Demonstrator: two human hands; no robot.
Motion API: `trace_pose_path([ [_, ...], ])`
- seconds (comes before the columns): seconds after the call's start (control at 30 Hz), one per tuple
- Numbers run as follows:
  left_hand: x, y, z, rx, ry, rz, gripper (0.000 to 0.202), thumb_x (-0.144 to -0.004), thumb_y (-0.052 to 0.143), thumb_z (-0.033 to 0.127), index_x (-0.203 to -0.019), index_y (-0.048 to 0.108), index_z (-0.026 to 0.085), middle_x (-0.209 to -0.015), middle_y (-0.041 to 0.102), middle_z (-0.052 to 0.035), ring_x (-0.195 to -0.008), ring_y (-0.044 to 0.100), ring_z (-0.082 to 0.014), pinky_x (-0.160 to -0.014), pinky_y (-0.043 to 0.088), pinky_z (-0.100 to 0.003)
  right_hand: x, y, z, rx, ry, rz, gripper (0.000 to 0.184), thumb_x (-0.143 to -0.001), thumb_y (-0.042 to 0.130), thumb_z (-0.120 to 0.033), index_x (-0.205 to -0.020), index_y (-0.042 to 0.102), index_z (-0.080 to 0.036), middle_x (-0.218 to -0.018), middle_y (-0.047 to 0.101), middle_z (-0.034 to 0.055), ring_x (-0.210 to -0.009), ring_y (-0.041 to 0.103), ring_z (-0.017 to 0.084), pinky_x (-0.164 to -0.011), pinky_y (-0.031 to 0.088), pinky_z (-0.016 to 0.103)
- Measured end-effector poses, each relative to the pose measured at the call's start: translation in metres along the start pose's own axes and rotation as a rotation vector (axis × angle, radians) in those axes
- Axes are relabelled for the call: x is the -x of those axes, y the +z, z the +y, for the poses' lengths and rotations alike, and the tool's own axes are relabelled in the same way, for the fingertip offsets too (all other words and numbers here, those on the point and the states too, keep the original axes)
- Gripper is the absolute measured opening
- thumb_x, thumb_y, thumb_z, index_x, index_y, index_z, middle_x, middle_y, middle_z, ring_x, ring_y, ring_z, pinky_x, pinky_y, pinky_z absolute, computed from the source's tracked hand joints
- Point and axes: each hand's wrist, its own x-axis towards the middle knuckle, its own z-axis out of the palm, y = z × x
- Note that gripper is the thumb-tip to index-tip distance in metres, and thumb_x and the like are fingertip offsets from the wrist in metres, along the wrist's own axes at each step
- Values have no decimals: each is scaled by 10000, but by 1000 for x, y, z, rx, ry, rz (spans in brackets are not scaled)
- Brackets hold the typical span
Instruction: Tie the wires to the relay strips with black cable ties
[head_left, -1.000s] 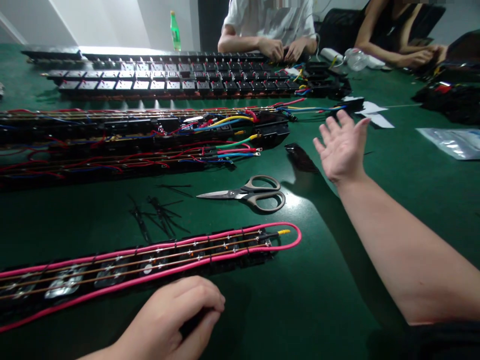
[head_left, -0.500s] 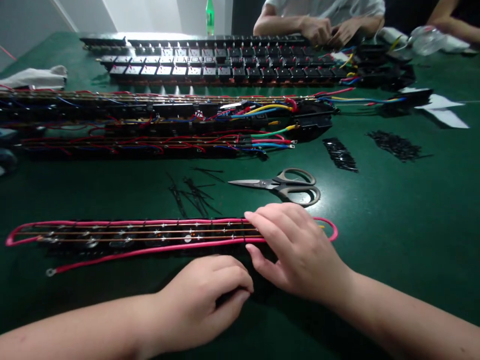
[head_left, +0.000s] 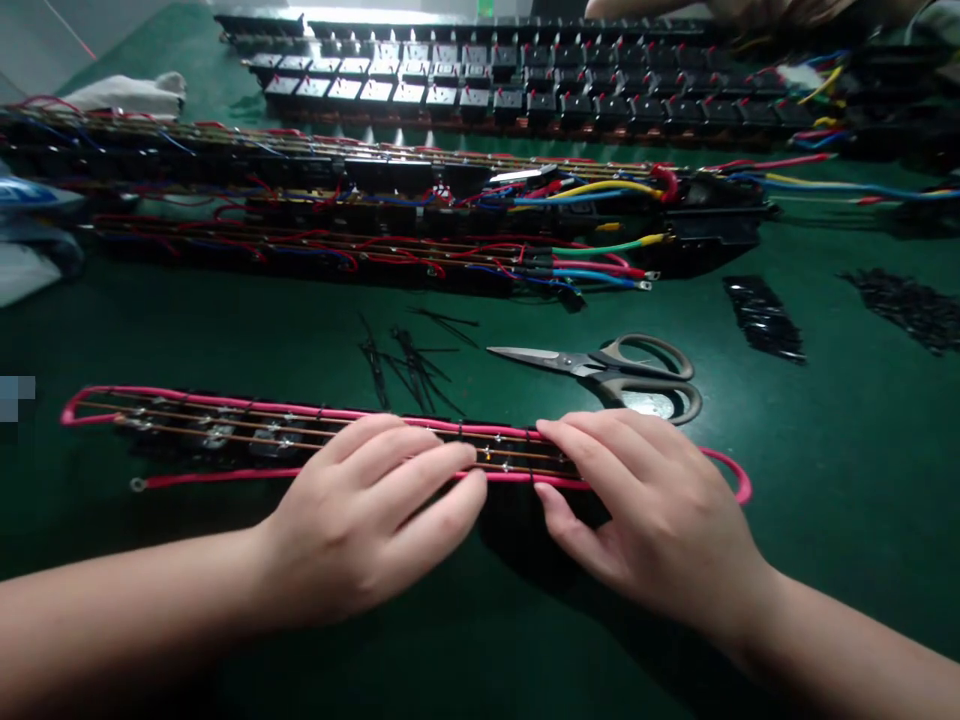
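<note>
A long black strip (head_left: 274, 442) with thin brass rods along it lies across the table in front of me. A thick pink cable (head_left: 225, 397) runs along its far edge, loops round the right end and comes back along the near side. Its ring terminal (head_left: 137, 485) lies at the left. My left hand (head_left: 375, 510) is closed over the strip's middle, thumb and fingertips at the near run of cable. Further right, my right hand (head_left: 645, 500) grips the strip across its width, fingers on the far edge, thumb near. A black cable tie (head_left: 531, 458) crosses the strip beside its fingertips.
Scissors (head_left: 592, 370) and loose cable ties (head_left: 409, 365) lie just beyond the strip. More black ties (head_left: 763, 318) are at the right. Wired assemblies (head_left: 360, 250) and black module rows (head_left: 465, 97) fill the back. Another person's arm (head_left: 780, 12) is at the top.
My left hand has moved up and left from in front of the strip onto it. My right hand keeps its hold. The view has tilted down and shifted left.
</note>
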Motion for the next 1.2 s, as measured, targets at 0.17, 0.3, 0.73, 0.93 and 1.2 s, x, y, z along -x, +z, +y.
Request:
trace_pose_path([
  [0.17, -3, 3, -6, -103, -121, -66, 320, -932, 639, 208, -1231, 598, 104, -1166, 731, -142, -994, 685, -271, -845, 548, -415, 1, -1, 3, 9, 10, -21, 266, -883, 603, -272, -1090, 644, -110, -964, 735, 178, -821, 667, 333, -707, 540, 496],
  [0.3, -5, 4, -6, -99, -166, -54, 311, -930, 623, 220, -1212, 611, 89, -1137, 739, -144, -959, 692, -277, -822, 557, -429, 0, -1, 4, 16, 22, -39, 234, -882, 577, -281, -1074, 619, -155, -940, 722, 159, -802, 652, 331, -684, 530, 492],
  [0.73, -4, 5, -8, 67, -212, -64, 248, -941, 610, 192, -1167, 612, 90, -1108, 718, -143, -975, 668, -256, -860, 558, -403, -1, -2, 4, 22, 20, -56, 235, -888, 561, -317, -1064, 619, -172, -924, 722, 158, -782, 646, 333, -651, 531, 498],
  [0.93, -3, 4, -7, 149, -244, -75, 222, -953, 619, 195, -1163, 601, 125, -1114, 717, -107, -989, 655, -214, -890, 540, -345, 3, -7, -1, 41, -118, 37, 425, -880, 666, -329, -1251, 607, -130, -1137, 739, 208, -1010, 676, 370, -796, 557, 530],
  [1.2, -3, 5, -4, 146, -227, -82, 182, -953, 615, 194, -1128, 602, 145, -1103, 711, -104, -955, 634, -220, -856, 528, -357, 2, -2, -3, -111, -123, -12, 294, -928, 631, -186, -1184, 658, -44, -1115, 764, 174, -982, 714, 288, -834, 578, 437],
])
